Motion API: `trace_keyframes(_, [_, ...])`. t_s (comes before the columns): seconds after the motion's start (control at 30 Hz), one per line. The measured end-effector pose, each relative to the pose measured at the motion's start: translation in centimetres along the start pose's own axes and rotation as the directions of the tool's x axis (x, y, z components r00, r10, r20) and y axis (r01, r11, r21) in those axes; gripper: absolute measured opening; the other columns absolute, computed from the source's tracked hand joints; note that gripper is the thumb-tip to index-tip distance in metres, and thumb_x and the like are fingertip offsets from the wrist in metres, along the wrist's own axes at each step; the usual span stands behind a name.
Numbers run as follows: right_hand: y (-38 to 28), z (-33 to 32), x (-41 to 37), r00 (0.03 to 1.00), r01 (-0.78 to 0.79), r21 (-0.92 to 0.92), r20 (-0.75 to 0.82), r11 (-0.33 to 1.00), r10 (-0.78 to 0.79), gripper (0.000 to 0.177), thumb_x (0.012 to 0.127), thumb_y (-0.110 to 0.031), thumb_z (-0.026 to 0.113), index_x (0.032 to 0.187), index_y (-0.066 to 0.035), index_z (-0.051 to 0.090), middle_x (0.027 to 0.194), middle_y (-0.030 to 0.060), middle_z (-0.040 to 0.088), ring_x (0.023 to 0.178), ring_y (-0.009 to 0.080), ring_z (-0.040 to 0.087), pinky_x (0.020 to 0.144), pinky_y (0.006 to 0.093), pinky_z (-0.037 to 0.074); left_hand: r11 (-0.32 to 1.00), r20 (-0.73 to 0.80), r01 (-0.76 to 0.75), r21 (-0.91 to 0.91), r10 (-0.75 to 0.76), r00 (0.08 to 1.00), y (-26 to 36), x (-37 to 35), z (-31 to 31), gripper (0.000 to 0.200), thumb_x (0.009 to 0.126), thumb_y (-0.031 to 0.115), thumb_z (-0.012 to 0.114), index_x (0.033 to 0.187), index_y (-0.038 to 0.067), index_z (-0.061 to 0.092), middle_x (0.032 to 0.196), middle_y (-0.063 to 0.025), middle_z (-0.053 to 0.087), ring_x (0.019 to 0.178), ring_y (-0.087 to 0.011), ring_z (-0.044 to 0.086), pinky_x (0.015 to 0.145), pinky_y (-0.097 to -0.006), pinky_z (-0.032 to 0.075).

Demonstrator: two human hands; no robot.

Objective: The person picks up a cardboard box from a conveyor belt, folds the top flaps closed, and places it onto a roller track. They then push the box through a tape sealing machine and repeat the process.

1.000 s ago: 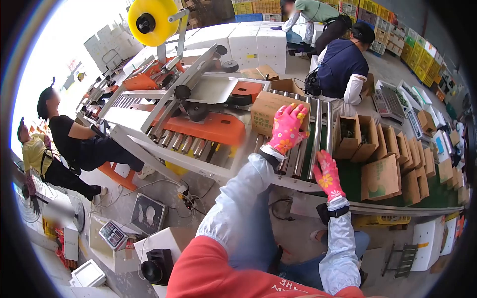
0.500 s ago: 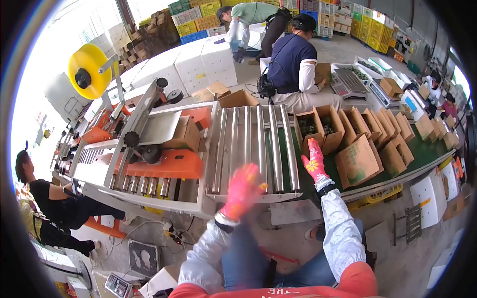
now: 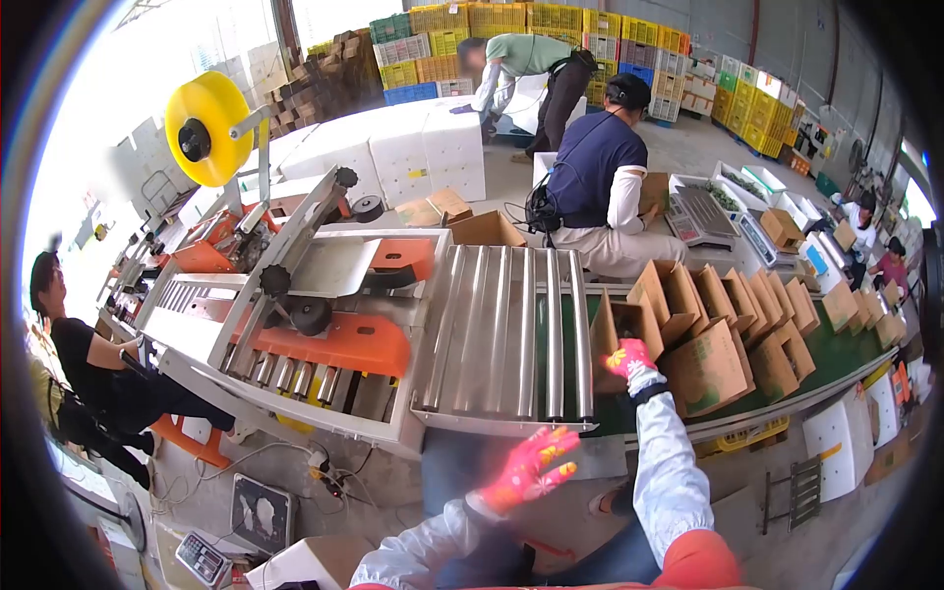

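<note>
My left hand in a pink flowered glove hovers below the near edge of the steel roller conveyor, fingers spread and holding nothing. My right hand, gloved the same way, is curled on the near wall of an open cardboard box. That box stands on the green belt just right of the rollers. More open boxes line up behind it to the right.
A tape sealing machine with a yellow tape roll stands left of the rollers. A person in a navy shirt sits beyond the conveyor beside scales. Another person in black sits at the left. White foam boxes stand behind.
My left hand has pulled back off the rollers, leaving a closed box that went into the sealer. My right hand has moved from the roller edge onto the open box.
</note>
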State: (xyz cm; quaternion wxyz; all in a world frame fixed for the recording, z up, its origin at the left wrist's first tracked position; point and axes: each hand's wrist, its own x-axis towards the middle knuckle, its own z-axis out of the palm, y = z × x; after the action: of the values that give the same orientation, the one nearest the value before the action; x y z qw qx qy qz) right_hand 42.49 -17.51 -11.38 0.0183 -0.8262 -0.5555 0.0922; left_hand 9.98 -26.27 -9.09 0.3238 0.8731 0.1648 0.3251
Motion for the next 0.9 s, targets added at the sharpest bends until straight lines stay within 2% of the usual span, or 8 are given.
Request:
trace_keyframes(0.07, [0.0,0.6,-5.1,0.997,-0.007,0.021,0.073,1.0,0.005,0.069,0.067,-0.06,0.065,0.103,-0.001,0.066,0.106,0.022,0.065,0.107,0.0346,0.058,0.095,0.0402,0.045,0.379,0.316,0.51,-0.772,-0.467,0.826,1.4,-2.8,6.8,0.041,0.098,0.031,0.049,0.133,0.009,0.049,0.129,-0.0118,0.055,0.121,-0.0237,0.052,0.102,-0.0373,0.04])
trace_keyframes(0.17, [-3.0,-4.0,-15.6,0.988,-0.022,0.194,0.152,0.981,-0.008,0.076,0.063,-0.061,0.071,0.101,0.004,0.065,0.104,0.0249,0.064,0.104,0.0383,0.058,0.089,0.0439,0.046,-0.496,0.711,0.514,-0.7,-0.548,0.44,0.5,-3.6,14.0,0.061,0.094,0.039,0.054,0.145,0.014,0.032,0.145,-0.0075,0.04,0.136,-0.0241,0.034,0.113,-0.043,0.025])
trace_keyframes(0.27, [-2.8,-3.5,-21.3,0.994,0.093,0.117,-0.065,0.989,-0.086,0.056,0.065,-0.055,0.072,0.072,0.0,0.067,0.075,0.0219,0.065,0.077,0.0402,0.062,0.071,0.0471,0.049,-0.381,0.661,0.542,-0.749,-0.492,0.567,5.6,-1.1,12.4,0.062,0.095,0.043,0.05,0.144,0.012,0.029,0.146,-0.0073,0.038,0.135,-0.0264,0.033,0.111,-0.0459,0.026])
trace_keyframes(0.33, [-2.6,-6.0,-24.5,0.962,0.125,0.181,-0.261,0.975,-0.075,0.05,0.067,-0.051,0.072,0.065,-0.001,0.067,0.068,0.0205,0.063,0.071,0.0399,0.061,0.066,0.0469,0.049,-0.963,0.329,0.25,-0.102,0.205,0.922,2.5,-2.7,16.8,0.053,0.095,0.04,0.05,0.139,0.013,0.037,0.143,-0.0073,0.042,0.131,-0.0282,0.037,0.108,-0.0472,0.03])
trace_keyframes(0.5, [-6.3,-15.0,-29.4,0.867,0.223,0.199,-0.489,0.954,-0.1,0.045,0.074,-0.049,0.068,0.064,-0.005,0.066,0.056,0.0192,0.055,0.057,0.0385,0.056,0.054,0.0446,0.043,-0.946,0.449,0.184,-0.268,0.047,0.892,5.3,-0.3,10.8,0.045,0.096,0.032,0.051,0.135,0.011,0.044,0.137,-0.0078,0.048,0.128,-0.0268,0.042,0.109,-0.0449,0.031])
trace_keyframes(0.7, [-10.4,-16.7,-22.1,0.681,0.711,0.28,-0.503,0.645,-0.533,0.039,0.08,-0.037,0.068,0.101,-0.004,0.069,0.109,0.0151,0.064,0.112,0.0307,0.054,0.109,0.0439,0.03,0.023,0.023,0.034,-0.999,-0.375,0.927,0.8,2.0,-0.4,0.049,0.097,0.026,0.05,0.139,0.004,0.036,0.14,-0.0107,0.042,0.127,-0.0262,0.043,0.108,-0.0442,0.033])
trace_keyframes(0.8, [-13.1,-11.3,-14.8,0.554,0.83,0.098,-0.25,0.548,-0.794,0.046,0.075,-0.029,0.073,0.113,-0.004,0.064,0.132,0.0174,0.05,0.135,0.0404,0.026,0.113,0.0484,0.018,0.71,-0.595,0.021,-0.704,-0.605,0.529,-0.4,2.3,-4.8,0.068,0.092,0.015,0.059,0.148,0.006,0.022,0.148,-0.0102,0.033,0.129,-0.026,0.041,0.106,-0.0415,0.035])
trace_keyframes(0.9, [-13.2,-10.1,-12.0,0.608,0.789,0.308,-0.272,0.532,-0.746,0.053,0.072,-0.028,0.077,0.114,-0.001,0.062,0.135,0.0165,0.047,0.139,0.0379,0.018,0.113,0.0476,0.018,0.972,-0.667,-0.176,-0.156,0.028,0.744,-1.3,2.7,-13.7,0.076,0.09,0.014,0.061,0.15,0.008,0.015,0.144,-0.0137,0.033,0.12,-0.0177,0.045,0.093,-0.0317,0.044])
